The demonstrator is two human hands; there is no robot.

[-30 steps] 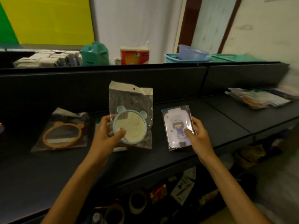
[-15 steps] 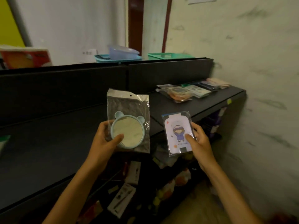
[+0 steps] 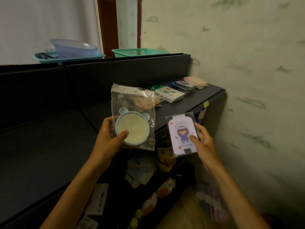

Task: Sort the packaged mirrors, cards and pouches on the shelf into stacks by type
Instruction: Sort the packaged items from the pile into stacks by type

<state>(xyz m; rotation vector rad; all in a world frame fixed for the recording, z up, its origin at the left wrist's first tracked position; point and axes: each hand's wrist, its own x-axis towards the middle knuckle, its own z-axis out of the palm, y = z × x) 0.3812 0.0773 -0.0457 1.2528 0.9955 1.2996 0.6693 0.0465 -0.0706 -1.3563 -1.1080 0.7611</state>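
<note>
Left hand [image 3: 107,139] grips the bagged blue bear-eared mirror [image 3: 132,128]; at 3 o'clock, right hand [image 3: 203,141] pinches the cartoon card [image 3: 182,134].

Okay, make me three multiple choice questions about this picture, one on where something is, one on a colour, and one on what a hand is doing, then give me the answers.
1. Where do the sorted stacks of packets lie?
A. at the shelf's far end by the wall
B. on the floor
C. in the green basket

2. What colour is the frame of the bear-eared mirror?
A. orange
B. light blue
C. black

3. What is the right hand doing?
A. resting flat on the shelf
B. hanging idle
C. holding the packaged cartoon card

Answers:
1 A, the packets sit on the black shelf next to the wall.
2 B, the round rim and ears are pale blue inside the clear bag.
3 C, thumb on the card's front, fingers behind; the left hand holds the mirror.
</note>
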